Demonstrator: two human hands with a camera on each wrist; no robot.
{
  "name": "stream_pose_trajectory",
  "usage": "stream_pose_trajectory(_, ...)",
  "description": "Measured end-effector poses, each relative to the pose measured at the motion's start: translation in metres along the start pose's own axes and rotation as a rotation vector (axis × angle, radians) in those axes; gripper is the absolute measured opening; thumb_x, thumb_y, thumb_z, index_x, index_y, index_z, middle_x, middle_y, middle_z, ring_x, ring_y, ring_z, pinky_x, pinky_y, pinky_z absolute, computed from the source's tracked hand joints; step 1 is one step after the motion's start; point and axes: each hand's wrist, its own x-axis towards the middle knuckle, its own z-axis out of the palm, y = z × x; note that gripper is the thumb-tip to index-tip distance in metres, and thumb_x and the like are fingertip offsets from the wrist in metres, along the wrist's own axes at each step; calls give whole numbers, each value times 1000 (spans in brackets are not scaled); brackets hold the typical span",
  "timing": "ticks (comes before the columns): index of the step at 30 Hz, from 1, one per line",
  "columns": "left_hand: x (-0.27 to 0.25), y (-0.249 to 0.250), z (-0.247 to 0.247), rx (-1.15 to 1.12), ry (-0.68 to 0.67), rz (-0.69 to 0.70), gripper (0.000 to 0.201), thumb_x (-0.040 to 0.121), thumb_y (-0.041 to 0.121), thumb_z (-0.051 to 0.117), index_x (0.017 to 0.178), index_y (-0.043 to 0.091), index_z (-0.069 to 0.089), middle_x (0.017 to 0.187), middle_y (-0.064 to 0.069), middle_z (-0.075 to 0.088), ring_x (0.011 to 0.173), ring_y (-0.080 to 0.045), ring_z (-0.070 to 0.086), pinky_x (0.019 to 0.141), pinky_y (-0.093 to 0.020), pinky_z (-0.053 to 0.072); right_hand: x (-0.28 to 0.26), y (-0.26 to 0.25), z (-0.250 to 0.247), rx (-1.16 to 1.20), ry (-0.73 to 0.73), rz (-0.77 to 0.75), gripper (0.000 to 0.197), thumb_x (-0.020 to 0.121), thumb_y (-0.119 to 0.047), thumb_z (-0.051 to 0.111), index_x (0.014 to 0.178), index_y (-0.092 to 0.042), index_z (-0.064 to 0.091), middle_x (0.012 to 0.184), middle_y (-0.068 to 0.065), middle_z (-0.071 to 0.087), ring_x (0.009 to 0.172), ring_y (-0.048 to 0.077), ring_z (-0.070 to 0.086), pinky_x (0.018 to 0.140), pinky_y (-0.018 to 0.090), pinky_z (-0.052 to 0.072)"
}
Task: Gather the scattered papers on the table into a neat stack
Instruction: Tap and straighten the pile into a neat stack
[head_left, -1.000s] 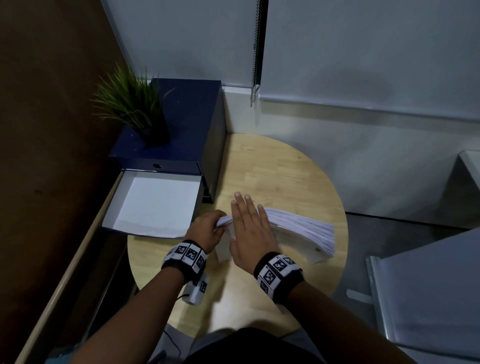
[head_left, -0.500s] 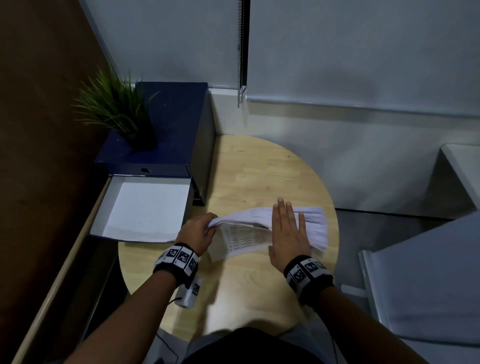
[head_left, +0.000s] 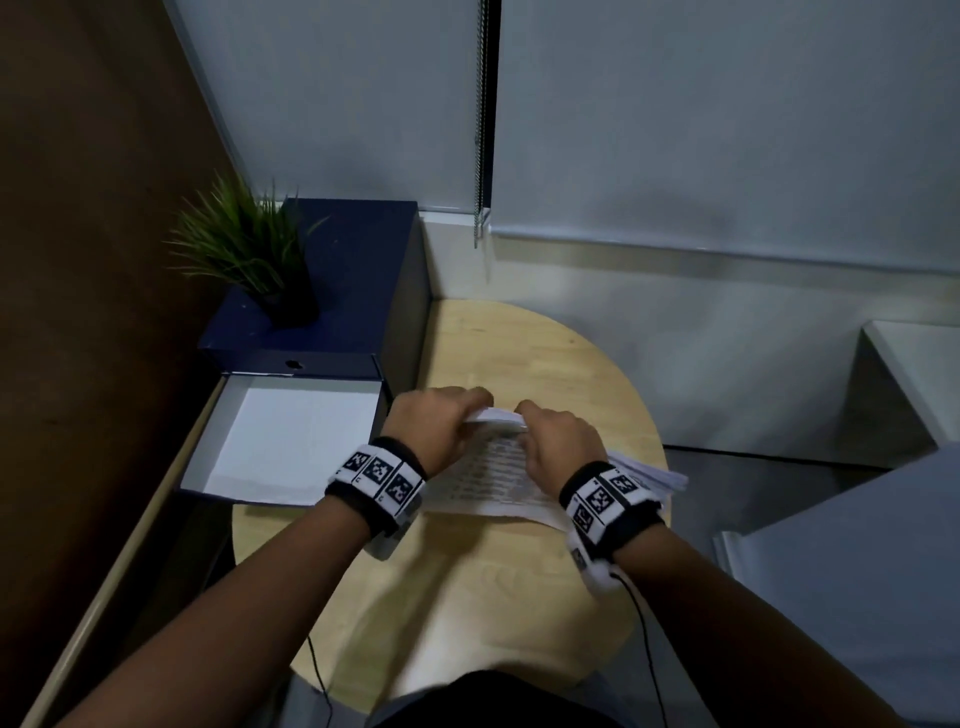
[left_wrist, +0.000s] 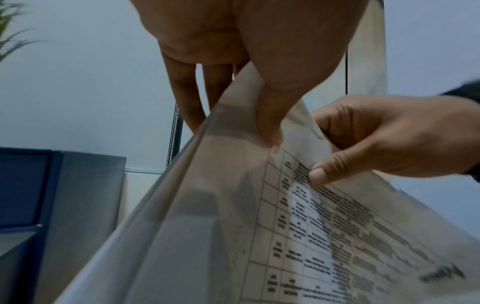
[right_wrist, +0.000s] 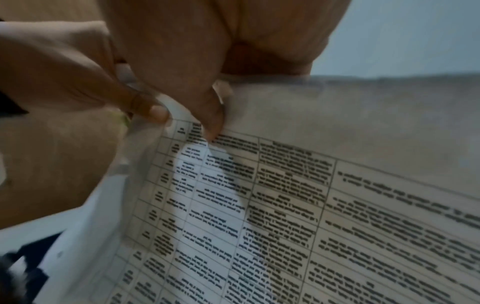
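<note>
A sheaf of white papers (head_left: 493, 478) with a printed table on the near sheet stands lifted over the round wooden table (head_left: 545, 364), its lower edge toward me. My left hand (head_left: 441, 421) pinches the top edge from the left, thumb on the printed side (left_wrist: 270, 123). My right hand (head_left: 556, 431) pinches the same top edge just to the right, thumb on the table print (right_wrist: 213, 127). More sheet edges (head_left: 654, 473) fan out behind my right wrist. The printed sheet (right_wrist: 285, 205) fills the right wrist view.
A dark blue box (head_left: 322, 322) with a potted grass plant (head_left: 244, 249) on it stands at the table's left. Its open lid (head_left: 291, 441), white inside, lies in front. A blind cord (head_left: 480, 130) hangs at the wall behind. A white ledge (head_left: 914, 374) is at right.
My right hand left the flat top of the pile and came to the top edge beside my left hand. The papers tipped up from lying flat.
</note>
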Motion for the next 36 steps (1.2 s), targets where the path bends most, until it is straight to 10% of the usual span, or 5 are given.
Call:
stream_pose_trajectory(7,-17,-30,15,-796,314,-594,95,70,44,81,143,18,26,144,-6,39,130,-20,43,108,-41,39,-10,41,-19,675,288,283,14,84,-17,66,95,-11,60,79,3,64,74,22,58,62,26,40)
stream_pose_trajectory(11,-12,-17,15,-1352,231,-618,63,82,25,74,136,13,41,129,-8,61,117,-22,60,104,-48,46,-15,36,-20,1140,352,309,29,82,-6,69,106,-20,63,102,0,70,95,18,66,86,31,51)
stream_pose_trajectory(16,-15,-3,13,-1164,296,-604,57,79,52,65,123,33,33,122,-4,59,105,-17,61,87,-36,52,-24,27,-1,1256,438,379,24,86,-6,65,98,-26,63,99,-10,71,94,7,67,89,33,52)
stream_pose_trajectory(28,-60,11,60,-1064,244,-655,52,91,4,59,135,12,31,123,-2,53,114,-17,53,90,-13,45,-47,20,50,1005,254,527,58,90,-32,57,141,-18,32,145,4,46,134,21,43,110,44,38)
stream_pose_trajectory(36,-54,6,53,-1151,206,-676,73,81,-1,65,143,17,32,127,-3,58,116,-19,57,95,-36,48,-50,23,40,983,330,468,45,86,-7,61,127,-18,45,120,4,63,113,22,60,98,45,49)
